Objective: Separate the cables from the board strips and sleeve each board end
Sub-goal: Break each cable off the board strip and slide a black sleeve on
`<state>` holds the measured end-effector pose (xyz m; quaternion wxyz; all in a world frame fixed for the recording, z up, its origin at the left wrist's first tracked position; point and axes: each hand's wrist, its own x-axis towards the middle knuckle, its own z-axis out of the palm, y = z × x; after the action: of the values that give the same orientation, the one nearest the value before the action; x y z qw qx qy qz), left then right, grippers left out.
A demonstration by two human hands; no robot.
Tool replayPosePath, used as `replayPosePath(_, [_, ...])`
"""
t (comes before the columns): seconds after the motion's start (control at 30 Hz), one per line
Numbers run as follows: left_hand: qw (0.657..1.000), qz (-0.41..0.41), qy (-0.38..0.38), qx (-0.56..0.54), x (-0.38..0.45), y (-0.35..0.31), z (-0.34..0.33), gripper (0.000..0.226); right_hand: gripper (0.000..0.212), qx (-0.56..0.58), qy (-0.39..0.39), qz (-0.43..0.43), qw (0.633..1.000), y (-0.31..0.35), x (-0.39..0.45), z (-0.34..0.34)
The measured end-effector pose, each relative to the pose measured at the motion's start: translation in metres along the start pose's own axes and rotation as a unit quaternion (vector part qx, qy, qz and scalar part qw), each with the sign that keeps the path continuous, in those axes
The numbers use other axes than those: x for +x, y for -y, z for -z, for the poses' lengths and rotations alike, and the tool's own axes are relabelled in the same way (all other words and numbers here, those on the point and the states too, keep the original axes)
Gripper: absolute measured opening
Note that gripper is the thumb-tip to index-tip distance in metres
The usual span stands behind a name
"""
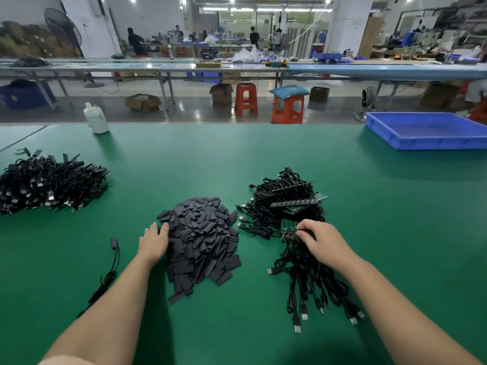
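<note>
A heap of flat black sleeves [203, 233] lies in the middle of the green table. My left hand [154, 239] rests on its left edge with fingers fairly straight. To the right sits a tangle of black USB cables joined to green board strips [288, 202]. My right hand [320, 239] grips one green board strip [288, 229] at the near side of that tangle; its cables [313, 291] fan out toward me, ending in USB plugs. One finished cable [112, 262] lies alone left of my left forearm.
A large pile of black sleeved cables [50, 184] fills the far left of the table. A white bottle [96, 119] stands at the far edge, and a blue plastic tray [427, 130] sits at the far right. Stools, boxes and workbenches lie beyond the table.
</note>
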<state>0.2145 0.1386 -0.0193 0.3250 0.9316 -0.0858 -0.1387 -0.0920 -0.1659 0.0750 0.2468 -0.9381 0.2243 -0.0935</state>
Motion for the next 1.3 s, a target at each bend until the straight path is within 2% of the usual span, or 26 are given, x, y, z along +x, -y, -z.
replayPosePath(0.13, [0.998,-0.035,0.034,-0.044,-0.014,-0.020,-0.014,0.061,0.012,0.010,0.005,-0.003,1.000,0.004,0.002,-0.003])
replayPosePath(0.2, [0.998,-0.049,0.023,-0.010,-0.020,-0.028,-0.018,0.059,0.012,0.022,0.007,-0.004,1.000,0.005,0.002,-0.003])
replayPosePath(0.3, [0.979,-0.104,-0.108,0.138,-0.037,-0.047,-0.020,0.056,0.013,0.039,-0.001,-0.008,0.999,0.006,0.003,-0.004])
replayPosePath(0.37, [0.960,-0.201,-0.165,0.100,-0.064,-0.074,-0.029,0.047,0.014,0.036,-0.004,-0.012,0.999,0.006,0.004,-0.005])
replayPosePath(0.4, [0.953,-0.257,-0.145,0.066,-0.081,-0.090,-0.036,0.043,0.014,0.032,-0.005,-0.013,0.999,0.007,0.004,-0.006])
replayPosePath(0.47, [0.944,-0.330,-0.027,0.015,-0.117,-0.124,-0.051,0.041,0.014,0.026,-0.006,-0.017,0.999,0.008,0.005,-0.006])
replayPosePath(0.53, [0.941,-0.317,0.107,-0.044,-0.146,-0.152,-0.068,0.049,0.013,0.018,-0.011,-0.017,1.000,0.010,0.006,-0.005])
replayPosePath(0.6, [0.941,-0.295,0.154,-0.062,-0.161,-0.173,-0.084,0.050,0.015,0.006,-0.013,-0.018,1.000,0.011,0.007,-0.003])
replayPosePath(0.7, [0.952,-0.283,0.103,-0.055,-0.173,-0.192,-0.094,0.023,0.016,-0.009,-0.018,-0.022,1.000,0.012,0.006,0.001])
replayPosePath(0.83, [0.957,-0.271,0.080,-0.070,-0.176,-0.203,-0.096,0.024,0.017,-0.004,-0.045,-0.021,0.999,0.013,0.002,0.007])
replayPosePath(1.13, [0.955,-0.284,-0.019,-0.079,-0.185,-0.222,-0.089,0.024,0.026,-0.127,-0.195,-0.022,0.972,0.041,0.000,0.019])
replayPosePath(1.23, [0.954,-0.287,-0.040,-0.075,-0.186,-0.225,-0.086,0.037,0.026,-0.111,-0.201,-0.016,0.973,0.044,-0.001,0.022])
replayPosePath(1.3, [0.954,-0.282,-0.055,-0.086,-0.183,-0.223,-0.080,0.036,0.023,-0.079,-0.192,0.002,0.978,0.039,-0.002,0.026])
